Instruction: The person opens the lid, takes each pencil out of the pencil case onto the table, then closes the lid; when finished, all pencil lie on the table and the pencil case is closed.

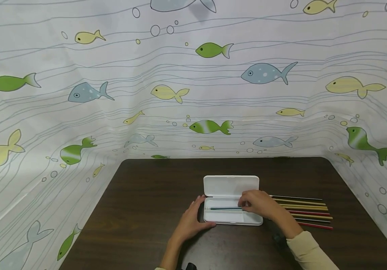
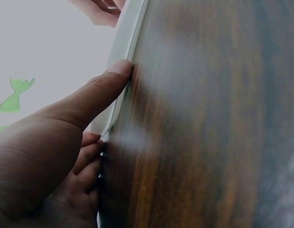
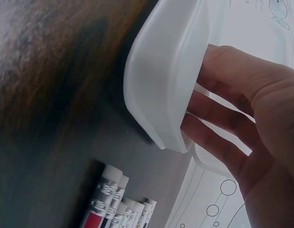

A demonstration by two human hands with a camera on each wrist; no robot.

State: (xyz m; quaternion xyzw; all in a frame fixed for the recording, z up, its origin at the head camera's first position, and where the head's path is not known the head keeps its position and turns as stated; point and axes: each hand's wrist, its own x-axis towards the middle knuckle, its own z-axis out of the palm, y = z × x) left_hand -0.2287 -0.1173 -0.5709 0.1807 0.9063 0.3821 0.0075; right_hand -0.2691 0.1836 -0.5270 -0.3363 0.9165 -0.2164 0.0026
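A white pencil case (image 1: 225,217) lies on the table with its lid (image 1: 230,185) raised at the back. Inside it, lengthwise, is a slim dark blue-green pencil (image 1: 225,208). My left hand (image 1: 190,219) grips the case's left end, the thumb on the front edge and the fingers toward the back corner. Over the right half, my right hand (image 1: 259,204) reaches into the case and pinches the pencil near its right end. In the right wrist view, the case wall (image 3: 156,71) hides the tips of those fingers.
Several loose pencils (image 1: 309,208), yellow, red and silvery, lie side by side right of the case, partly under the right forearm. The dark wooden table (image 1: 139,210) is bordered by a white fish-patterned sheet (image 1: 179,75) behind and at the sides.
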